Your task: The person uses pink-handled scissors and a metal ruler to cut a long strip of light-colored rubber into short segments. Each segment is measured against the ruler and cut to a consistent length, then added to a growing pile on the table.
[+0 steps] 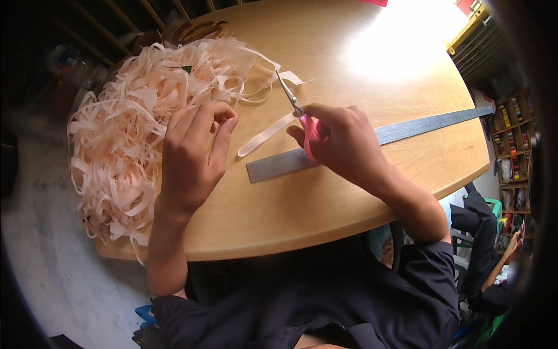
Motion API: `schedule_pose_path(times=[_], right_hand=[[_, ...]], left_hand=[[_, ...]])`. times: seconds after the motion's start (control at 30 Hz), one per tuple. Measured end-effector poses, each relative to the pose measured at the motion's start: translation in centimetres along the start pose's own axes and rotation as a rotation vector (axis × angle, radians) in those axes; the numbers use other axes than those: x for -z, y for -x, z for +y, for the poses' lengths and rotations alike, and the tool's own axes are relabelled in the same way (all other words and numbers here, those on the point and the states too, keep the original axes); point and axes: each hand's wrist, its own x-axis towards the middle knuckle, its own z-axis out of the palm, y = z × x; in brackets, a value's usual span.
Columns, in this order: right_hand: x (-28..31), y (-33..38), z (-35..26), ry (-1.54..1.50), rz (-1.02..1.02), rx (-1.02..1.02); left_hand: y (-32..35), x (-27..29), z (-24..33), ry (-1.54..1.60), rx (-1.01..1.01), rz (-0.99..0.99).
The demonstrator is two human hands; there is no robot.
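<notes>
Right hand (346, 139) closed round pink-handled scissors (299, 109), blades pointing outward, probably for clear reach; left hand (195, 154) loosely curled, thumb near forefinger, whether anything is pinched I cannot tell. Pale strip (264, 136) lies between them beside steel ruler (418, 126), ribbon heap (133, 116) leftward, perhaps leaving working room.

Pink-handled scissors (299, 110), blades forward, by one end of a peach strip (266, 135).

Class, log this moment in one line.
Left hand: near pale strip pile | Right hand: holding pink-handled scissors | Metal ruler: on table
</notes>
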Motion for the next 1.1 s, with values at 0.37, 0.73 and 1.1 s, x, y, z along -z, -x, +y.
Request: schedule_pose_path(times=[0.37,0.73,1.1], right_hand=[[-2.0,-1.9,1.2,0.21,-0.102,-0.024],[14.5,9.4,8.0,-0.428,1.071,-0.033],[8.8,51.0,30.4,0.246,0.803,-1.591]], left_hand=[[0.1,-0.6,0.3,0.276,0.169,0.072],[0.4,-1.2,0.1,0.669,0.328,-0.086],[1.2,-1.9,1.5,0.612,0.223,-0.128]])
